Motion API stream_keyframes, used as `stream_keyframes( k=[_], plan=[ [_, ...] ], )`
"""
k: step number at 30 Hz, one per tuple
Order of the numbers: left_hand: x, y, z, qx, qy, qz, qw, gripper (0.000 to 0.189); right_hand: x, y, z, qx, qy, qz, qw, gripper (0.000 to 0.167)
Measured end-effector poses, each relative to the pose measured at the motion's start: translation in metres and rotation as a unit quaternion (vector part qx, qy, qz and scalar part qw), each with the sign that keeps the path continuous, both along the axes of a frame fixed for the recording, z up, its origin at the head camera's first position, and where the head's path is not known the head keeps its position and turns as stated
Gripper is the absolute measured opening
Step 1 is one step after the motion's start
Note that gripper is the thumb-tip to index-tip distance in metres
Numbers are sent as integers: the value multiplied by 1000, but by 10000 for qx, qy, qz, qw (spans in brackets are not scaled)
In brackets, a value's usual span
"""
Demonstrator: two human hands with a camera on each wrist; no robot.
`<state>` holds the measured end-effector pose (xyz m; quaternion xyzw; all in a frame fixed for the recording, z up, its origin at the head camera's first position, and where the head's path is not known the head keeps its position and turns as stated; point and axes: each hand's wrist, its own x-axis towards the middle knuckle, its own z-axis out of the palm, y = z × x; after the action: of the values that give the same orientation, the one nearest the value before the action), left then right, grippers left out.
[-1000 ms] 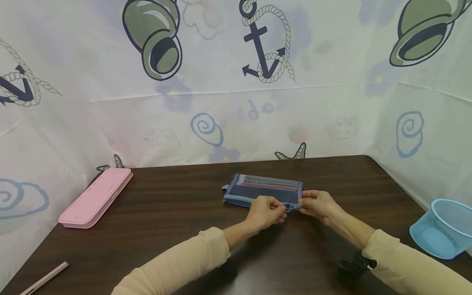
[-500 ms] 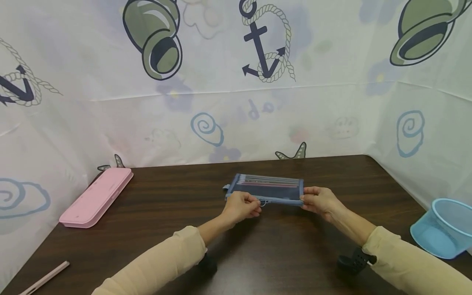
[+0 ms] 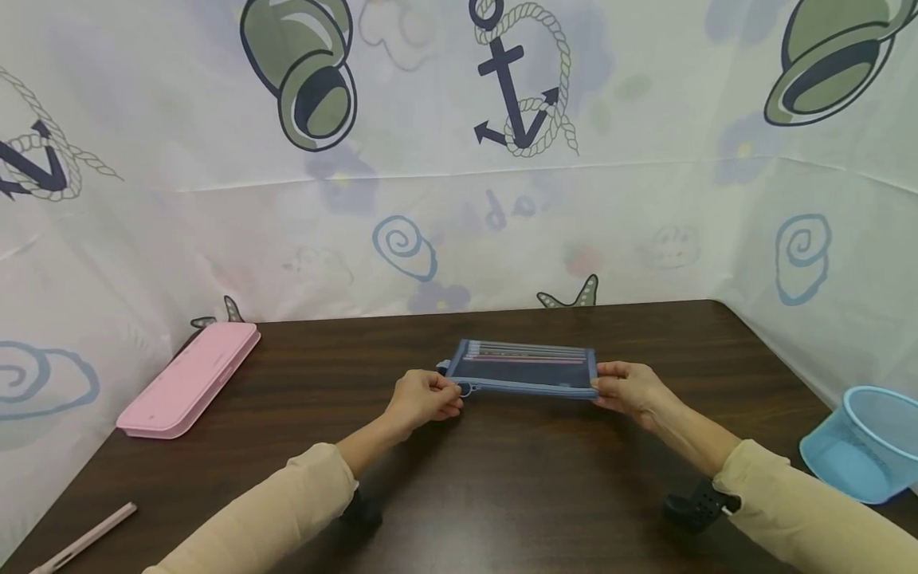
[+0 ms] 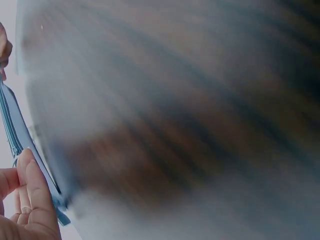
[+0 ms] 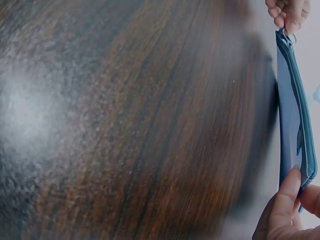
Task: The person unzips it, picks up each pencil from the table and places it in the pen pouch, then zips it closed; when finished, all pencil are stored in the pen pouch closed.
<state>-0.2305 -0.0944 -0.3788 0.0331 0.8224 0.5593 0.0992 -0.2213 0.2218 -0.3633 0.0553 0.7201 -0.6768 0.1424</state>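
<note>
A flat blue zip pencil pouch (image 3: 523,372) with a see-through top lies across the middle of the dark table, several slim pencils (image 3: 531,351) showing inside along its far side. At the pouch's near left corner, my left hand (image 3: 423,399) pinches the ring-shaped zipper pull (image 3: 467,390). My right hand (image 3: 634,392) grips the near right corner between thumb and fingers. Seen from the right wrist, the zipper edge (image 5: 302,107) runs between both hands, with the pull ring (image 5: 288,36) at the left hand's fingertips.
A closed pink pencil case (image 3: 190,381) stands at the table's left side. Closer in on that side lies a slim pale pen-like stick (image 3: 86,538). A light blue basket (image 3: 861,446) is at the right edge. Patterned white cloth (image 3: 430,159) encloses the table's back and sides.
My left hand has drawn the zipper pull leftward along the pouch's near edge, from the right end to the left end. My right hand has kept its grip on the right corner.
</note>
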Motion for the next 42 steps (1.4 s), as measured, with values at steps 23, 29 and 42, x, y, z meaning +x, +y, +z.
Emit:
stream_keyframes(
  k=[23, 29, 42],
  plan=[
    [-2, -35, 11, -204, -231, 1, 9995, 17, -3, 11, 3, -277, -17, 137, 9995, 49],
    [0, -38, 13, -234, -335, -255, 9988, 18, -4, 11, 3, -256, -89, 221, 9994, 50],
    [0, -40, 16, -628, -378, -881, 9934, 18, -3, 7, 4, -65, -41, 201, 9998, 49]
  ],
)
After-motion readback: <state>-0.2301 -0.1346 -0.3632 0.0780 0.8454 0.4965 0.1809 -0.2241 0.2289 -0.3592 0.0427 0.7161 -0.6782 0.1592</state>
